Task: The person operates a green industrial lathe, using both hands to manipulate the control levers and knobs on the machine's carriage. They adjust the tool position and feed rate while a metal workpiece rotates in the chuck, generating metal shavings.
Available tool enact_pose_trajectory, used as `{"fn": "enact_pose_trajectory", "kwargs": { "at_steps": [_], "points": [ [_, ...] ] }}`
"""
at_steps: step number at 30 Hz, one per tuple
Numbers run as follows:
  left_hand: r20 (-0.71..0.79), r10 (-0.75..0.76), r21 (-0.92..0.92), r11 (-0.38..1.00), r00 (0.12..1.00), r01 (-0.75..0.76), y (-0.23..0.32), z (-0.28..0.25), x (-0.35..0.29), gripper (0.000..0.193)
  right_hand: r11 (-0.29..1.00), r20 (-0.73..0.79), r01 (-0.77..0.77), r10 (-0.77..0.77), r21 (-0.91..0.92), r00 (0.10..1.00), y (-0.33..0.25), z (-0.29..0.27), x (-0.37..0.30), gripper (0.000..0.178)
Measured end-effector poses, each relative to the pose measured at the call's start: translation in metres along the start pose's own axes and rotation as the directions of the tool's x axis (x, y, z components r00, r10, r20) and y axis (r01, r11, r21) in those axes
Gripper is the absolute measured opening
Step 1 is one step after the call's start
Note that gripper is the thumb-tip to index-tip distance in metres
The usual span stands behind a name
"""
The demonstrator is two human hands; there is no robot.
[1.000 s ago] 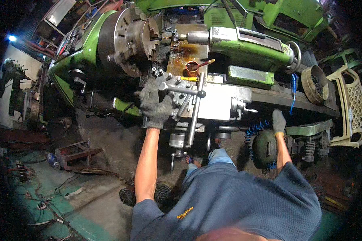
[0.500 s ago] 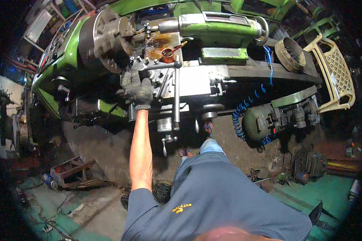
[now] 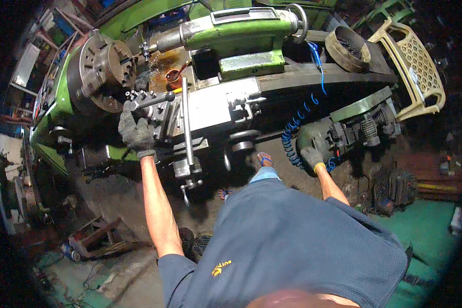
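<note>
My left hand [image 3: 136, 132], in a grey knit glove, is beside the tool post [image 3: 150, 102] of a green lathe. Its fingers stretch up past the post's near left side, apart from the chuck [image 3: 108, 71]; no held thing shows. Off to the right, my right hand [image 3: 311, 156], also gloved, appears in front of the dark green compressor tank [image 3: 308, 137]. Its fingers are too unclear to read, and whether it touches the tank I cannot tell. A long metal lever [image 3: 186, 120] with a black-knobbed handle [image 3: 170, 96] stands right of my left hand.
The tailstock [image 3: 236, 33] fills the far side, with a reddish cup [image 3: 173, 77] and brush on the carriage before it. A coiled blue air hose [image 3: 292, 124] hangs near the compressor. A round metal pan [image 3: 347, 49] and a beige plastic chair [image 3: 415, 66] stand at right.
The view has shifted, moving the lathe leftward in it. The chuck, blurred before, now looks sharp. My left hand has drawn off the tool post's top to its left side; my right hand has come into view.
</note>
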State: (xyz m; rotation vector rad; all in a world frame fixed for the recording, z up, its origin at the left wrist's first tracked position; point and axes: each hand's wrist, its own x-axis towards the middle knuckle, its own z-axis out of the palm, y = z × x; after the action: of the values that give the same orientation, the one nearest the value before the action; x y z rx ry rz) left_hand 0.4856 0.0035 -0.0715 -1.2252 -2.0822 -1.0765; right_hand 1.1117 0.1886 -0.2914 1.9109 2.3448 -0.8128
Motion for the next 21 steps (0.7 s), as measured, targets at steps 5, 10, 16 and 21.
{"fn": "enact_pose_trajectory", "kwargs": {
  "at_steps": [5,10,16,21],
  "points": [
    [-0.023,-0.067,-0.002,0.998,0.997,0.067,0.018,0.014,0.005,0.062,0.987,-0.194,0.137,-0.118,0.088,0.974,-0.029,-0.072,0.119,0.040],
    [-0.036,-0.317,0.029,0.948,0.948,0.318,0.041,0.008,0.012,0.055,0.959,-0.385,0.282,-0.258,0.004,0.886,-0.056,-0.130,0.218,0.037],
    [-0.101,-0.554,0.289,0.779,0.827,0.557,0.005,0.006,0.026,0.043,0.857,-0.430,0.489,-0.508,-0.164,0.746,-0.074,-0.170,0.315,0.048],
    [-0.144,-0.639,0.327,0.690,0.756,0.646,0.011,0.017,0.034,0.028,0.906,-0.253,0.333,-0.397,-0.260,0.882,-0.091,-0.187,0.342,0.049]
  ]
}}
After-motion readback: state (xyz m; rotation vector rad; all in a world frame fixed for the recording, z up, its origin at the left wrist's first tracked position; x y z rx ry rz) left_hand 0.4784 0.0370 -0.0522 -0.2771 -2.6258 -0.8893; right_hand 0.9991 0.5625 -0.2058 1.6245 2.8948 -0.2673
